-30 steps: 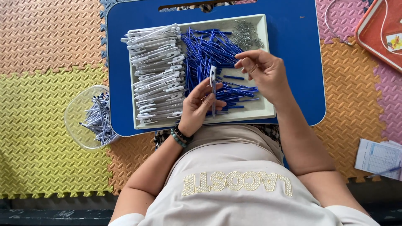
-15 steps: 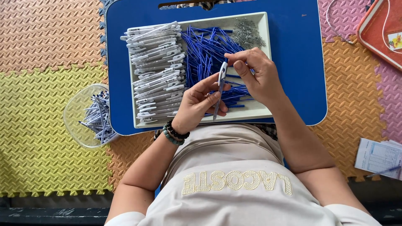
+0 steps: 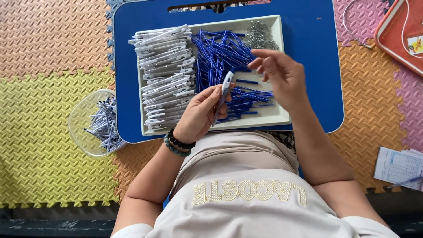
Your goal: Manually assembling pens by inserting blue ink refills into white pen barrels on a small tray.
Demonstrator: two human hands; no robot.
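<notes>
The left hand (image 3: 200, 112) has its fingers clamped on 1 pen (image 3: 224, 90). It looks light, stiff and smooth; best held mid-barrel. The right hand (image 3: 280, 75) has its fingers apart, empty.

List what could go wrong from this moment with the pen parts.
1. The left hand pinches the pen barrel near one end only; it might slip into the tray.
2. The blue refills lie in a loose crossed heap, so the right hand may drag out several.
3. The clear bowl sits off the lap desk and could be knocked.
</notes>
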